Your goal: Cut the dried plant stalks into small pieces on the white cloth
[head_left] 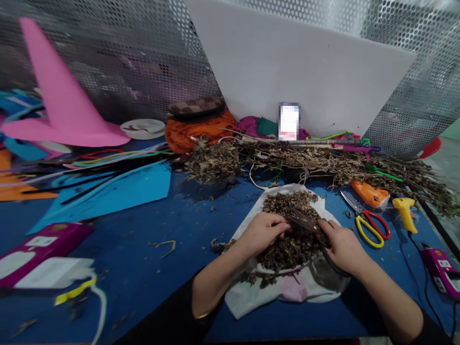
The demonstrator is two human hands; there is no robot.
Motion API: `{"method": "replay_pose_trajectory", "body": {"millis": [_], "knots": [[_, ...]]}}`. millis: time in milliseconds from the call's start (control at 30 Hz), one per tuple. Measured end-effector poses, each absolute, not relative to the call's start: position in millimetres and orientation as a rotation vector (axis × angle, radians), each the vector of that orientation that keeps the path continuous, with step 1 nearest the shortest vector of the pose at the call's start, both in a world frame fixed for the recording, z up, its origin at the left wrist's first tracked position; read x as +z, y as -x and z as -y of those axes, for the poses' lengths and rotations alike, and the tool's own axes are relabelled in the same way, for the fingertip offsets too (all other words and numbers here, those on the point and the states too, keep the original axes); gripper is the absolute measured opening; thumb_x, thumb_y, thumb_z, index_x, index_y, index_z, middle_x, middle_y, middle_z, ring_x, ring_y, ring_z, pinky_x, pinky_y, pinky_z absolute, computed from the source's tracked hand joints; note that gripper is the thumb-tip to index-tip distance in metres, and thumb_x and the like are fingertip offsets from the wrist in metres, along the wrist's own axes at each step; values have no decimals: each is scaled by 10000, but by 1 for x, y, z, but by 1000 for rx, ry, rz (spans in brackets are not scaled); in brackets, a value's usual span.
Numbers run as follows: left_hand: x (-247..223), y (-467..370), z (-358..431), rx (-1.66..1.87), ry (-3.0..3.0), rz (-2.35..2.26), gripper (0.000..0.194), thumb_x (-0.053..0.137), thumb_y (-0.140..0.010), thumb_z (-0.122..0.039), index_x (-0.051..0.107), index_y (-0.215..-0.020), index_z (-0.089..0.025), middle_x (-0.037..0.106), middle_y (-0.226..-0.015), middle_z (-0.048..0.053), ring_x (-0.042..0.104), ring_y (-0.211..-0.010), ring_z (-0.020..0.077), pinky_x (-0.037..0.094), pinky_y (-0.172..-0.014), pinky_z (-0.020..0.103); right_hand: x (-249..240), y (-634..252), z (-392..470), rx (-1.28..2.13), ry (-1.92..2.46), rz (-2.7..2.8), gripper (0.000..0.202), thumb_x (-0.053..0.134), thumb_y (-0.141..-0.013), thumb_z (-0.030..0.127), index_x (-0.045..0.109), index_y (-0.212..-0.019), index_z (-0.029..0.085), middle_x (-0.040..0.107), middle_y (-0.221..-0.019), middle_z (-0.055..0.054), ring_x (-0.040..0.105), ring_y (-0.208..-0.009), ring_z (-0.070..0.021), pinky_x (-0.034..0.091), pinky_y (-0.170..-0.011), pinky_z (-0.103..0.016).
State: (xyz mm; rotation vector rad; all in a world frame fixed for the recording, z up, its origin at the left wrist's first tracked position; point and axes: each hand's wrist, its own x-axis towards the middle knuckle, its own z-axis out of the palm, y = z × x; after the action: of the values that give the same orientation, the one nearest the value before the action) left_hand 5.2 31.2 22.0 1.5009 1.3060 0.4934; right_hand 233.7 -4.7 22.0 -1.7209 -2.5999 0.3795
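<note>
A heap of crumbled dried plant (287, 258) lies on a white cloth (240, 299) on the blue table. My right hand (343, 247) is closed around the handles of dark scissors (305, 221), whose blades point left over the heap. Just at the blade tips, my left hand (264, 232) pinches a small bit of dried plant, mostly hidden by the fingers. Beneath the cloth's right side, the rim of something rounded shows through, and its kind is unclear.
Behind the heap lie bundled dry stems (309, 160). To the right are red-and-yellow-handled scissors (370, 230), an orange packet (370, 193), a yellow glue gun (406, 214) and a purple power strip (442, 270). At left stand a pink cone hat (64, 96), blue sheet (118, 191) and another purple strip (50, 244).
</note>
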Motion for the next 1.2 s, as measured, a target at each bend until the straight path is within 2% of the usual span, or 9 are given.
{"method": "replay_pose_trajectory", "body": {"millis": [233, 467, 667, 900, 1200], "knots": [[20, -5, -32, 504, -1460, -1311, 285, 511, -695, -373, 633, -644, -121, 450, -429, -36, 329, -355, 67, 207, -390, 206, 18, -235, 3, 365, 1774, 2610, 358, 438, -831, 253, 443, -1186, 204, 582, -996, -68, 567, -840, -174, 332, -646, -230], [23, -5, -32, 508, -1417, -1296, 294, 510, -686, -376, 644, -707, -116, 523, -516, -16, 351, -369, 58, 229, -393, 202, 20, -239, 3, 430, 1739, 2578, 386, 450, -801, 220, 454, -1187, 216, 591, -954, -50, 565, -827, -164, 330, -650, -218], [21, -3, -33, 545, -1428, -1247, 281, 502, -689, -373, 618, -669, -118, 503, -503, -21, 353, -371, 58, 231, -397, 197, 31, -239, 4, 462, 1746, 2525, 471, 500, -733, 195, 445, -1199, 232, 555, -1013, -48, 543, -812, -158, 337, -668, -215], [25, -4, -31, 537, -1402, -1275, 289, 501, -687, -361, 639, -760, -119, 537, -561, -7, 375, -388, 63, 259, -410, 200, 36, -238, 4, 516, 1709, 2504, 446, 496, -749, 216, 462, -1194, 227, 550, -979, -44, 531, -772, -155, 330, -657, -221], [24, -3, -31, 608, -1390, -1263, 282, 497, -707, -364, 628, -747, -117, 534, -563, -6, 371, -392, 60, 253, -414, 198, 37, -238, 4, 540, 1700, 2485, 426, 499, -762, 220, 461, -1187, 227, 534, -972, -38, 521, -752, -143, 325, -646, -211]]}}
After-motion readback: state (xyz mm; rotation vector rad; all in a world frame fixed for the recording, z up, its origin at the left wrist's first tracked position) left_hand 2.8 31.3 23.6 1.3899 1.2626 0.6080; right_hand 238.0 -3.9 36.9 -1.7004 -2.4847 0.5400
